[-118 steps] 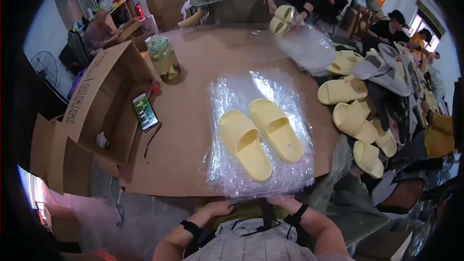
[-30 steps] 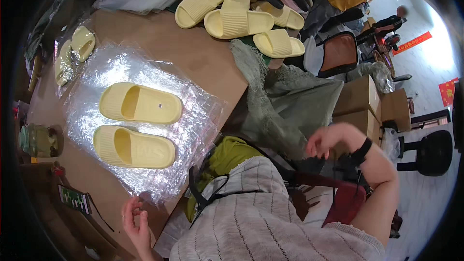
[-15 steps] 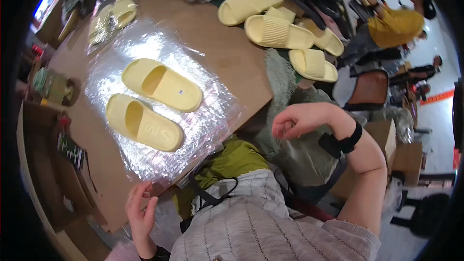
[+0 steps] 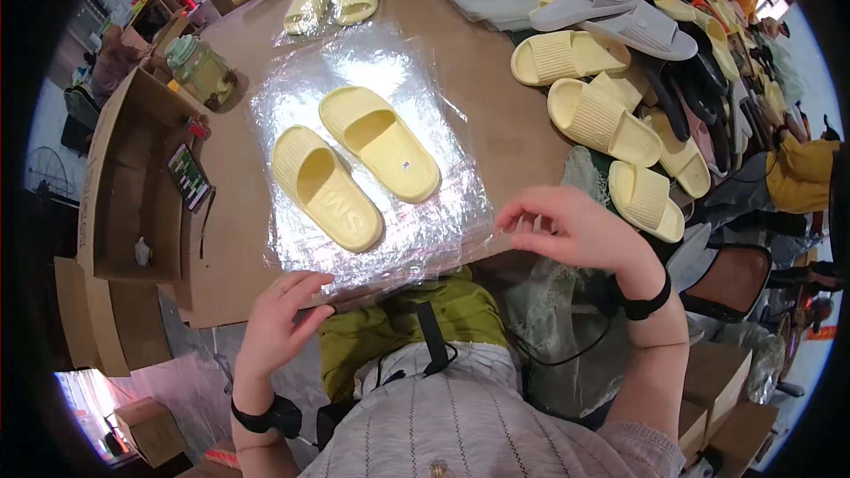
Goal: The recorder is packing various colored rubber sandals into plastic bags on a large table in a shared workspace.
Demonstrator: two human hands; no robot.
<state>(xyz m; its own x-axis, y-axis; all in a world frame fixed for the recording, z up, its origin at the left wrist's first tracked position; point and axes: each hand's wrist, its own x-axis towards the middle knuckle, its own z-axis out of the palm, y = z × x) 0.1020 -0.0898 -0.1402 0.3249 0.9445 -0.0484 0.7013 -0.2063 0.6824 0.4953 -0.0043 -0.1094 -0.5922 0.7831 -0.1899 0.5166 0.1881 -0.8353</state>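
Note:
A pair of yellow slippers [image 4: 354, 164] lies on a clear plastic bag [image 4: 425, 239] spread over the brown table [image 4: 496, 106]. My left hand [image 4: 279, 319] rests at the bag's near left corner, fingers apart, fingertips touching the plastic at the table edge. My right hand [image 4: 571, 226] hovers at the bag's near right corner, fingers slightly curled and touching the plastic's edge. Neither hand clearly grips anything.
A pile of yellow and grey slippers [image 4: 620, 80] covers the table's right side. Another bagged yellow pair [image 4: 332, 0] lies at the far end. An open cardboard box [image 4: 133, 177], a phone [image 4: 189, 175] and a jar [image 4: 202, 71] are on the left.
The view swung back over the table. My right hand came from my side up to the bag's right corner; my left hand moved onto the bag's left corner.

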